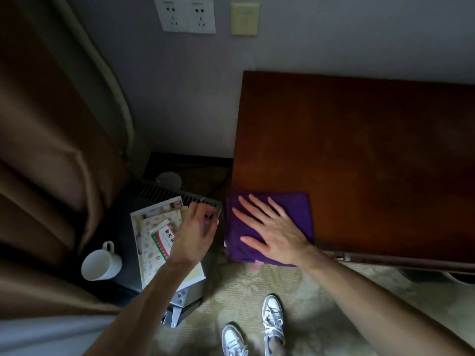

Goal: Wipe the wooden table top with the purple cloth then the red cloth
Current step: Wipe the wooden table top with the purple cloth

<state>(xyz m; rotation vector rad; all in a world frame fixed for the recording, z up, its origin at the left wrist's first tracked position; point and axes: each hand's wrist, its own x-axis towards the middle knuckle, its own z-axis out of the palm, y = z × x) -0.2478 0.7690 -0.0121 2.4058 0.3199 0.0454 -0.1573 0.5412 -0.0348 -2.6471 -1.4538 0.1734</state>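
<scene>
The purple cloth (272, 227) lies folded flat on the near left corner of the table (372, 155), its near edge drooping a little past the table's lip, with a pinkish scrap showing beneath that edge which may or may not be the red cloth; I cannot tell. The right hand (270, 227) rests palm down on the cloth with its fingers straight and spread wide, pressing rather than gripping. The left hand (198, 229) hovers just left of the table over a low dark unit, fingers loosely curled and holding nothing that shows, above some booklets (156, 242) and a small box (164, 238); a white mug (101, 263) stands further left. The cloth looks soft, light and limp, so it will likely bunch or slide on the polished wood unless weight stays on it. A flat palm across its middle seems the best hold for wiping, keeping the folds together; to lift it, pinching a thick folded edge would serve better than a single loose corner. Most of the table's far and right reaches look still to be covered.
</scene>
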